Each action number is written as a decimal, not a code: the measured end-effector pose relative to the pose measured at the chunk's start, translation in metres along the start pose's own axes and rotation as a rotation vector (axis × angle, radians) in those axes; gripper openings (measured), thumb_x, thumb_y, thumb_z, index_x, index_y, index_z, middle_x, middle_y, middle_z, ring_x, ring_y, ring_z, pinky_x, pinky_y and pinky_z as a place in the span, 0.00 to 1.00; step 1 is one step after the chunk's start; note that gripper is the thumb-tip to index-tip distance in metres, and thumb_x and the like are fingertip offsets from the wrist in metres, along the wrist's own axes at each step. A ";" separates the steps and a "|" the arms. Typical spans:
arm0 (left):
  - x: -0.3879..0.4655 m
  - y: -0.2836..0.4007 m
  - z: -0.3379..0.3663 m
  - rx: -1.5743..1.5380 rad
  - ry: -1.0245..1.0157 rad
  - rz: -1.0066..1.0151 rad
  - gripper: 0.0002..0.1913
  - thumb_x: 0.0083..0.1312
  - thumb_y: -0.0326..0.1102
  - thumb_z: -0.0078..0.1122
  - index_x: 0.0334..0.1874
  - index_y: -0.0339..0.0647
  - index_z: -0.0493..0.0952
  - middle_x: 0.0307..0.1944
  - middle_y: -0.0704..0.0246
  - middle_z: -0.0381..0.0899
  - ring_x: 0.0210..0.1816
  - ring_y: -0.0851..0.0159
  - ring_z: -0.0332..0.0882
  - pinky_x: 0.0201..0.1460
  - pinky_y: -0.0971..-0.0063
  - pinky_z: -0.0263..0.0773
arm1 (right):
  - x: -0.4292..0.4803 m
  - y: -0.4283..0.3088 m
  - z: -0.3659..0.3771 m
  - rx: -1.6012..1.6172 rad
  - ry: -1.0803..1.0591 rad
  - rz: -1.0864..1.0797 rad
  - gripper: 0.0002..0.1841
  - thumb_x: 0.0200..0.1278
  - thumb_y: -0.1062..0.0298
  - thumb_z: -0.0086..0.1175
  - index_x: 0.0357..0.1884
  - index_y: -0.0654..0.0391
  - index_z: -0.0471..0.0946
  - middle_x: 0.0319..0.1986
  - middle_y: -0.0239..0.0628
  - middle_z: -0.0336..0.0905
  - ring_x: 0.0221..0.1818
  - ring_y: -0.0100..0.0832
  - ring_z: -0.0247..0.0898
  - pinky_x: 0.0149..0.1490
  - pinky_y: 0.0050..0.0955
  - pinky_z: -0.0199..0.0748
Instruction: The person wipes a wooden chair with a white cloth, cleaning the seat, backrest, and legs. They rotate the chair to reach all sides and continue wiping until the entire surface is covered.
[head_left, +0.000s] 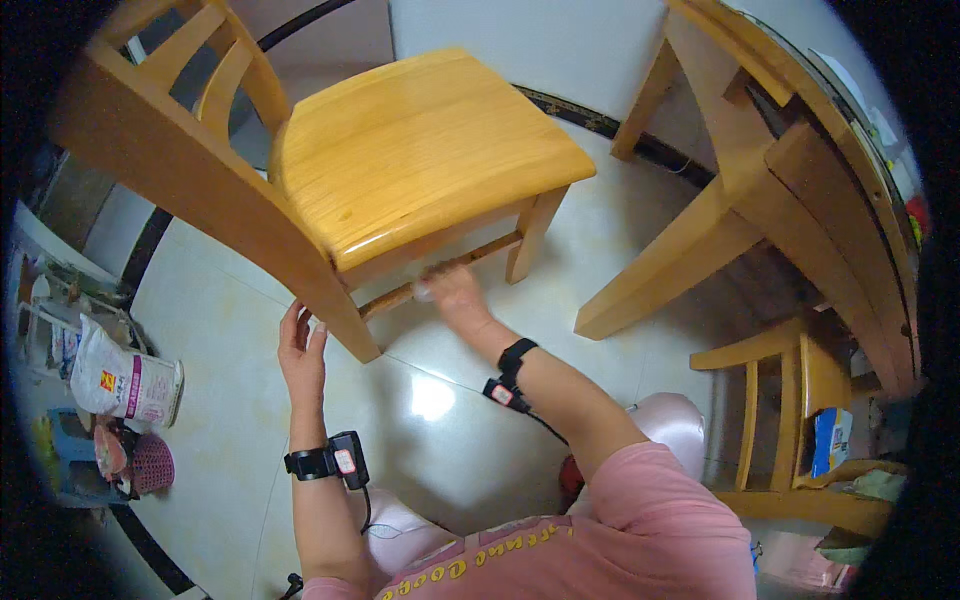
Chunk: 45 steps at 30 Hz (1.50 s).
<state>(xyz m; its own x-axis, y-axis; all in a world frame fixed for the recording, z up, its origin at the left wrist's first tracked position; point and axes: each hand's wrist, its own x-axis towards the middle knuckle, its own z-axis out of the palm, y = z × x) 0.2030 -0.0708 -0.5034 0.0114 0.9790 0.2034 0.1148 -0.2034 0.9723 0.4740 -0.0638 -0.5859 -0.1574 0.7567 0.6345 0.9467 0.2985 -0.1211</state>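
Observation:
A wooden chair (435, 142) with a glossy seat stands upright on the tiled floor in front of me. My right hand (454, 292) is at the chair's lower side rail (390, 300), blurred, with a small whitish thing, perhaps a cloth or tissue, at its fingers. Beside the foot of the near rear leg (360, 334), my left hand (302, 341) has its fingertips against or just behind the wood. Its thumb and fingers are apart, and nothing is seen in it. Both wrists wear black straps with small cabled devices.
At the right stands a wooden table (652, 262) with thick legs. Below it, a second wooden chair (787, 420) bears a blue-and-white packet (831, 442). A white printed sack (124, 375) and a pink perforated basket (153, 463) are at the left. A wall lies behind the chair.

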 end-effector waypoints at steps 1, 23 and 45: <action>0.001 0.000 0.001 -0.016 -0.003 -0.005 0.25 0.61 0.25 0.56 0.62 0.39 0.66 0.59 0.64 0.67 0.61 0.61 0.68 0.65 0.66 0.60 | -0.003 0.022 -0.009 -0.039 0.091 0.006 0.13 0.47 0.74 0.50 0.38 0.57 0.78 0.40 0.42 0.77 0.44 0.40 0.70 0.51 0.39 0.67; 0.003 0.022 0.004 0.011 0.029 -0.107 0.24 0.62 0.23 0.53 0.62 0.30 0.65 0.58 0.59 0.71 0.59 0.62 0.70 0.59 0.72 0.68 | -0.014 0.044 -0.052 -0.074 -0.226 0.447 0.26 0.46 0.75 0.55 0.53 0.67 0.70 0.56 0.51 0.66 0.58 0.47 0.60 0.62 0.40 0.58; -0.001 0.009 0.004 -0.047 0.012 0.015 0.25 0.60 0.19 0.52 0.62 0.34 0.65 0.58 0.62 0.69 0.59 0.63 0.69 0.53 0.74 0.71 | 0.018 -0.137 -0.008 0.568 -0.321 0.429 0.39 0.42 0.73 0.58 0.63 0.62 0.59 0.65 0.50 0.54 0.55 0.54 0.65 0.56 0.45 0.66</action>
<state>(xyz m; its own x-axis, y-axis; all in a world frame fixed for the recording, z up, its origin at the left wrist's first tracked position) 0.2081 -0.0737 -0.4953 0.0012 0.9757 0.2192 0.0681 -0.2188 0.9734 0.3438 -0.0956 -0.5516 0.0342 0.9786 0.2028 0.6682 0.1285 -0.7328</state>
